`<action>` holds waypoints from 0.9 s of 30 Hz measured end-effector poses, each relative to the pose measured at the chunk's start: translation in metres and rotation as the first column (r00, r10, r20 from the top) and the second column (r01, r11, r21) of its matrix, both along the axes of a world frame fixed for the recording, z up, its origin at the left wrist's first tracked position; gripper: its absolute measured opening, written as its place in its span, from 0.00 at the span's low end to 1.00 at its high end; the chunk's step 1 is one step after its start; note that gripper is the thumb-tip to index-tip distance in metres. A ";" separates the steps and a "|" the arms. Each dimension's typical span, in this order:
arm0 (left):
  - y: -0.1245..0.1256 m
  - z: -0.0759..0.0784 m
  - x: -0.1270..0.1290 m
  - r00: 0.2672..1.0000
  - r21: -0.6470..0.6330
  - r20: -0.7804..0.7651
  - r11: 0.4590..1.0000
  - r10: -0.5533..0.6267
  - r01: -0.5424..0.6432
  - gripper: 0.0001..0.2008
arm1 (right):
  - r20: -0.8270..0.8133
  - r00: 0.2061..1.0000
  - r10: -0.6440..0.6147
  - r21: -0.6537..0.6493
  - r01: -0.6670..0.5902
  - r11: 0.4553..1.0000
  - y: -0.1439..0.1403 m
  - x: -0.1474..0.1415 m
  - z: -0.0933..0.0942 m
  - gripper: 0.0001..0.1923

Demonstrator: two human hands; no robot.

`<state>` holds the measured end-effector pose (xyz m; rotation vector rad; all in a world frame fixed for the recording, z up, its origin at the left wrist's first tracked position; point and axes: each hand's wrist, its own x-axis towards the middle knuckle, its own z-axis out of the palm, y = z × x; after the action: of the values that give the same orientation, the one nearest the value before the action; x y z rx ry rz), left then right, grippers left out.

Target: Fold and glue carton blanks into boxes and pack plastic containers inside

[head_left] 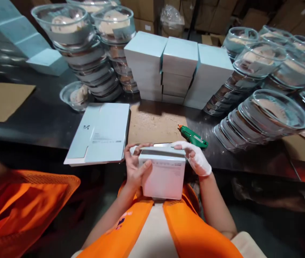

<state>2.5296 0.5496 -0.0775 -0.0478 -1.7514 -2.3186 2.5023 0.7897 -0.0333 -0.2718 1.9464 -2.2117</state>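
A white cardboard box (pixel 164 179) with small print on its side is held in front of my chest, past the near edge of the table. My left hand (pixel 136 166) grips its left side, thumb on the printed face and fingers behind the top. On the right, my right hand (pixel 197 159), in a white fingerless glove, has its fingers at the top flap (pixel 165 149), which looks slightly raised. Behind the box lies a brown board (pixel 155 123), with a green glue gun (pixel 194 137) at its right edge. Flat printed box blanks (pixel 101 132) are piled to the left.
Stacked white boxes (pixel 179 52) stand behind the board. Tall stacks of clear plastic bowls (pixel 88 59) rise at the left, and more bowl stacks (pixel 265 114) lean at the right. Another person's orange vest (pixel 29 208) is close on my left.
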 end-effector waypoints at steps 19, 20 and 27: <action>-0.013 0.015 0.000 0.992 -0.076 0.116 0.997 0.044 -0.035 0.16 | -0.395 0.869 -0.299 0.265 0.419 0.868 -0.006 0.048 -0.032 0.53; -0.014 0.016 -0.003 0.986 -0.057 0.138 0.995 0.094 -0.087 0.16 | -0.477 0.802 -0.360 0.275 0.526 0.805 -0.004 0.060 -0.041 0.54; 0.005 0.025 -0.027 0.924 0.102 0.354 0.976 0.147 -0.195 0.26 | -0.582 0.801 0.138 0.692 0.399 0.602 0.010 0.098 -0.093 0.16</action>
<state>2.5027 0.5544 -0.0524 0.5469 -1.6557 -2.4170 2.6005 0.7997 -0.1260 -0.7385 3.1587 -1.0973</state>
